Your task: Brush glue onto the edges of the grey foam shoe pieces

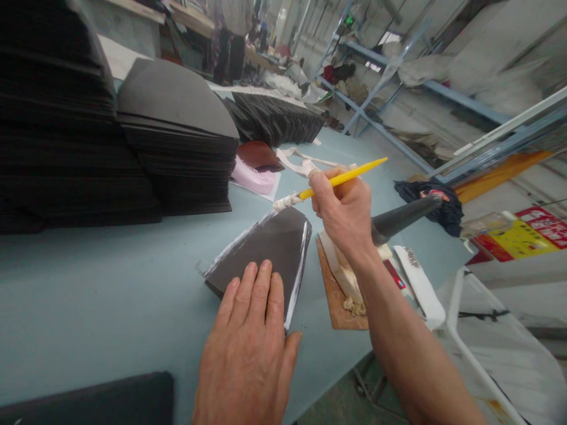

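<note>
"Count, please?"
"One yellow-handled brush [343,177], gripped by right hand [345,208]; one dark panel [261,245], lying on the blue table [110,295]."
"And left hand [245,345]?"
"Open; palm down upon the panel, stretched forward."

Readable text: none | red-and-yellow sign [522,239], right edge: white marks on red, probably characters, too blurred to read | dark bundle [425,200]: red-and-white print, illegible
</note>
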A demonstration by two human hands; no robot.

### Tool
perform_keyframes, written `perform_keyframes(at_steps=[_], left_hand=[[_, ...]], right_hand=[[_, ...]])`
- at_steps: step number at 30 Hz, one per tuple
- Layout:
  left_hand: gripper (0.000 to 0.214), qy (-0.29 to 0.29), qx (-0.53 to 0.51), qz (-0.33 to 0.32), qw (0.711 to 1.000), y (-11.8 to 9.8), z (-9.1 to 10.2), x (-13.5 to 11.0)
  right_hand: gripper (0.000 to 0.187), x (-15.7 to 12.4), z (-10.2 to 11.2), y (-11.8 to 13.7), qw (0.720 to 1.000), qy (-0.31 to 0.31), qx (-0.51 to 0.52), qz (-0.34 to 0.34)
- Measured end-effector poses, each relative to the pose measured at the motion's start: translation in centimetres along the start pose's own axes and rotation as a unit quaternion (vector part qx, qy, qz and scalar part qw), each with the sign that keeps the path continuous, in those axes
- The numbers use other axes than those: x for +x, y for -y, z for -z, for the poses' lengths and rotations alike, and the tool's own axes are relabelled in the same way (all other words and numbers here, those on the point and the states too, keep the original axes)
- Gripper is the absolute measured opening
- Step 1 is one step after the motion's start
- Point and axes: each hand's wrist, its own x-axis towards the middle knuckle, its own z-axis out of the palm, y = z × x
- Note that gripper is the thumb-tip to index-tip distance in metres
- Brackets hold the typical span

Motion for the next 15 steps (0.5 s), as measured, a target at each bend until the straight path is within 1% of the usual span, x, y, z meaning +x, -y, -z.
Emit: perform_keyframes(at_steps=[4, 8, 10, 13, 15], left_hand=[[0.061, -0.003, 0.006, -0.009, 1.0, 0.3, -0.3, -0.3], [0.061, -0.011, 0.011, -0.019, 1.0, 0.5, -0.4, -0.3], [0.061, -0.011, 0.011, -0.021, 1.0, 0.5, -0.4, -0.3], [0.061, -0.005, 0.01, -0.023, 1.0, 0.5, -0.4, -0.5], [0.061, 0.0, 0.008, -0.022, 1.0, 0.5, -0.3, -0.5]], right_hand=[[0.044, 0.5, 0.5, -1.2, 0.999, -0.037, -0.035, -0.008], [0.044, 1.0, 0.7, -2.3, 0.998, -0.047, -0.023, -0.02], [0.045, 1.0, 0.5, -2.5, 0.999, -0.029, -0.007, -0.022], [0.049, 0.9, 0.0, -2.5, 1.0, 0.019, 0.004, -0.016], [0.051, 0.9, -0.3, -2.5, 0.999, 0.031, 0.003, -0.012]])
